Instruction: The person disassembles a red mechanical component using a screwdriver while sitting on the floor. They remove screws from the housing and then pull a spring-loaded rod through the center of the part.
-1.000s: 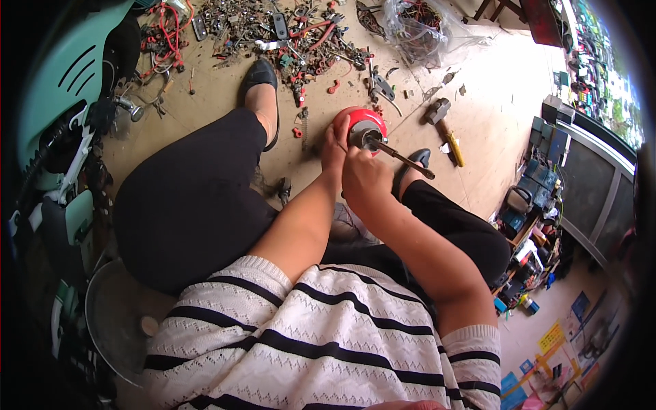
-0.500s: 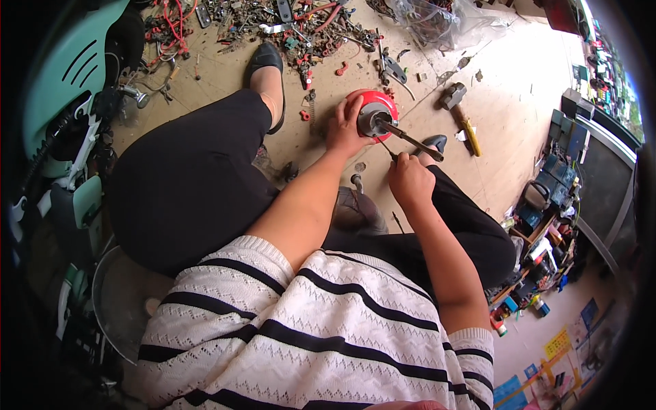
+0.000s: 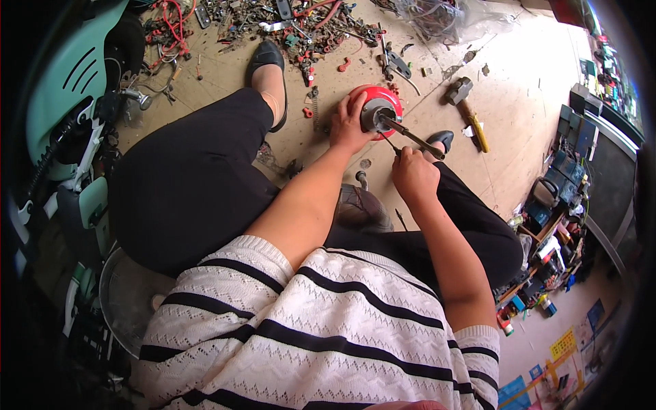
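Note:
A red round part with a grey metal hub (image 3: 373, 115) is in front of me, tilted toward me. My left hand (image 3: 350, 126) grips its left side, fingers spread over the red rim (image 3: 393, 100). Out of the hub sticks a long metal rod (image 3: 418, 140) that slants down to the right. My right hand (image 3: 415, 176) is closed around the dark handle of a thin screwdriver-like tool (image 3: 391, 143). Its slim shaft points up-left to the lower edge of the hub. Whether the tip touches the hub, I cannot tell.
A hammer with a yellow-ended handle (image 3: 471, 123) lies on the floor to the right. Several small metal parts and red wires (image 3: 307, 44) are heaped at the far side. A mint-green scooter body (image 3: 65, 75) stands at the left. Crowded shelves (image 3: 547, 225) line the right.
The view has shifted slightly. Both hands keep their holds on the red part and the thin tool, whose shaft stays at the hub's lower edge.

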Motion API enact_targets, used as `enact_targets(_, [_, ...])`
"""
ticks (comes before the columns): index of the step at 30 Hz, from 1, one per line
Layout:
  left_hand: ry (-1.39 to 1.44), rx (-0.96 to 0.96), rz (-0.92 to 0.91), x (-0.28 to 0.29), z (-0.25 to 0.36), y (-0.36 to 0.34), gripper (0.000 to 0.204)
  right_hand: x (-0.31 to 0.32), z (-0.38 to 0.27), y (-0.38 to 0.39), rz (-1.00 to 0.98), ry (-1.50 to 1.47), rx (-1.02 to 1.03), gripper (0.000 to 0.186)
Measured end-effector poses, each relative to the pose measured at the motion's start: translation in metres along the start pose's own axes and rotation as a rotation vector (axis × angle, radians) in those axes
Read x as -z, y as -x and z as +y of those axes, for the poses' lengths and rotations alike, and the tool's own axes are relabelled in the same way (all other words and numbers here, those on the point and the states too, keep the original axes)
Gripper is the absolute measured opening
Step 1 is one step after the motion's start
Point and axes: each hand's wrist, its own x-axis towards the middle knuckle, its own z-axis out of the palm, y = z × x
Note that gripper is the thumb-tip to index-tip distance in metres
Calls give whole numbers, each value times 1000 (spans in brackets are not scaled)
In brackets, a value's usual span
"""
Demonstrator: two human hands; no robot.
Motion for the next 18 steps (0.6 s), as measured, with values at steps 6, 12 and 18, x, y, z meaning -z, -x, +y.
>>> enact_targets(6, [-57, -18, 42, -2, -3, 0, 119, 9, -13, -12, 8, 245, 198, 11])
enact_targets(12, [-76, -33, 43, -7, 0, 3, 124, 5, -12, -19, -60, 297, 309, 14])
enact_targets(18, [-72, -29, 44, -3, 0, 3, 123, 17, -17, -26, -296, 222, 255, 22])
